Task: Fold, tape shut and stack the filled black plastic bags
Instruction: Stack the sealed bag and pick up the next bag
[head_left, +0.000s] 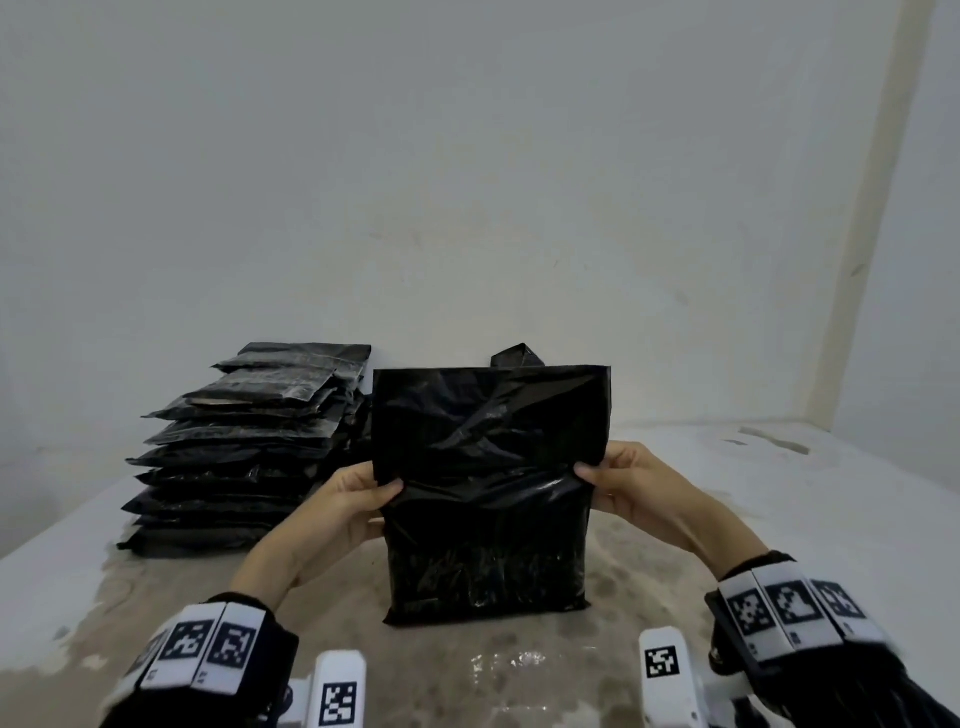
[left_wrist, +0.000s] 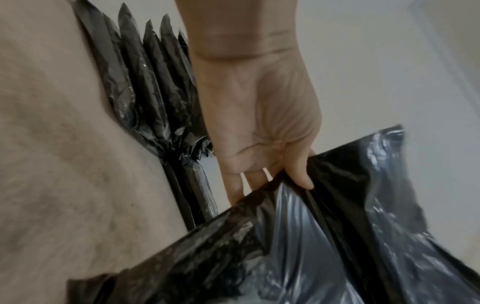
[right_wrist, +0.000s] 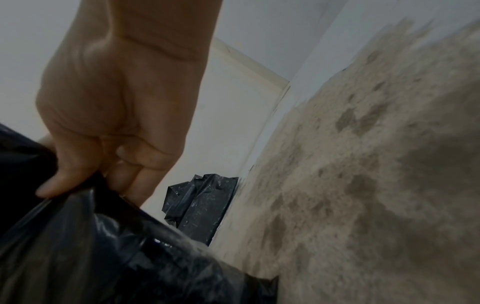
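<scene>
Head view: filled black bag (head_left: 485, 499) upright at the middle of the table (head_left: 779, 493), contents hidden by the plastic, pinched at its side edges by left hand (head_left: 353, 499) and right hand (head_left: 631, 483). Left of it, stack of closed bags (head_left: 244, 447); behind it, another bag (right_wrist: 200, 205).

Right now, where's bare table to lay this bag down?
Bare table lies right of the held bag, out to the right wall, and in front of it. Crowded at the left: the stack of bags. Another bag stands behind the held one.
</scene>
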